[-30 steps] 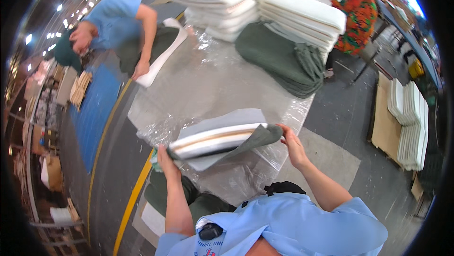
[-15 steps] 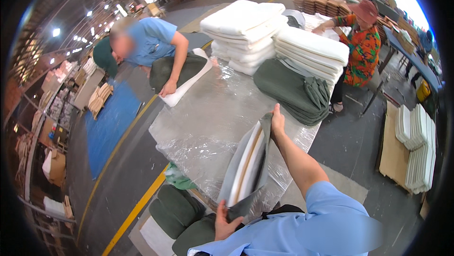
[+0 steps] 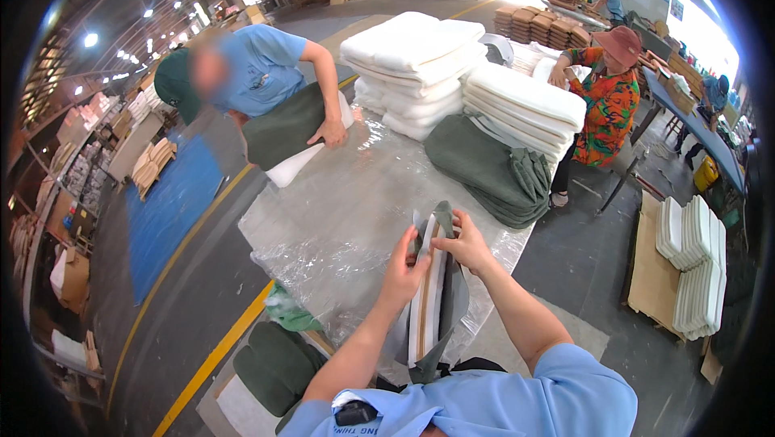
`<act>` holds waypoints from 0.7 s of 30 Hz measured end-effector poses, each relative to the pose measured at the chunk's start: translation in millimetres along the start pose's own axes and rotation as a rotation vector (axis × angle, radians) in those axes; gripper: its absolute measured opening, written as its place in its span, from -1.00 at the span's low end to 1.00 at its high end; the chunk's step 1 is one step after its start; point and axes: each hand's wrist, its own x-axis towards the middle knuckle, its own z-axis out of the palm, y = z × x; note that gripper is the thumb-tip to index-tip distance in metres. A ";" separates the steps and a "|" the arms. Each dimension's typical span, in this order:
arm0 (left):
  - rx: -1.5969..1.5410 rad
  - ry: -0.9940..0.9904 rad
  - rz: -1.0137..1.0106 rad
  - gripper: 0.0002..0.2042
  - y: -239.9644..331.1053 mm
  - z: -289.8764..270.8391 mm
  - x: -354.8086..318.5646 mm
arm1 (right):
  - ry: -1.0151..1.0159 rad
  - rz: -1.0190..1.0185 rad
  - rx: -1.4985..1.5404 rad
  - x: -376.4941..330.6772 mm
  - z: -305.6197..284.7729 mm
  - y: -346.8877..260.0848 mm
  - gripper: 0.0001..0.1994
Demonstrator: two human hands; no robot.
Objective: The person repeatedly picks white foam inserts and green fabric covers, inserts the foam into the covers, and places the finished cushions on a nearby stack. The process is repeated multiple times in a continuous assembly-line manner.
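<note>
The person in the light blue shirt (image 3: 468,405) is standing at the near edge of a film-covered table (image 3: 323,227). Just in front of the body, a layered pad (image 3: 428,300) is standing on edge, its white and tan layers facing up and a dark green cover (image 3: 454,308) wrapping its sides. The left hand (image 3: 408,263) is holding the pad's left side near its far end, fingers bent in a narrow grip. Close beside it, the right hand (image 3: 462,243) is gripping the cover's right side at that end, its thumb reaching over the layers. How firmly either is pressing cannot be told.

To the lower left, folded green pieces (image 3: 274,364) are lying beside the table, and a green plastic bag (image 3: 289,309) is hanging near its corner.

Farther across, a pile of green covers (image 3: 484,164) is resting against a white stack (image 3: 525,106), with a taller white stack (image 3: 412,66) standing just beside it. At the left, a co-worker in a green cap (image 3: 179,86) is bending over a green piece (image 3: 282,130) lying on white padding. Beyond the stacks, another co-worker in a patterned orange top (image 3: 609,106) is working.
</note>
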 end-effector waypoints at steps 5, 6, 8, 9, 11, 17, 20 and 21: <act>0.484 0.087 0.316 -0.39 -17.3 17.9 95.5 | 0.051 0.048 -0.270 23.7 -24.5 -6.7 -0.67; 0.516 0.093 0.272 -0.43 -21.2 11.8 102.3 | 0.028 0.092 -0.291 25.3 -17.0 -16.0 -0.69; 0.530 0.039 0.255 -0.55 -19.8 22.6 117.0 | -0.016 0.094 -0.387 30.1 -24.5 -15.4 -0.65; 0.543 0.018 0.247 -0.61 -18.2 24.6 122.0 | -0.045 0.090 -0.433 32.6 -26.9 -16.3 -0.62; 0.536 -0.001 0.259 -0.70 -12.0 35.7 133.0 | -0.106 0.091 -0.487 40.9 -38.9 -12.2 -0.59; 0.519 -0.011 0.325 -0.87 -17.4 35.0 148.9 | -0.229 -0.004 -0.690 57.3 -44.6 -22.5 -0.48; 0.386 0.004 0.239 -0.90 -28.4 41.0 155.0 | -0.298 -0.010 -0.799 64.0 -49.1 -28.3 -0.45; 0.332 0.009 0.201 -0.90 -33.1 42.6 157.4 | -0.327 -0.013 -0.830 65.6 -49.9 -30.7 -0.45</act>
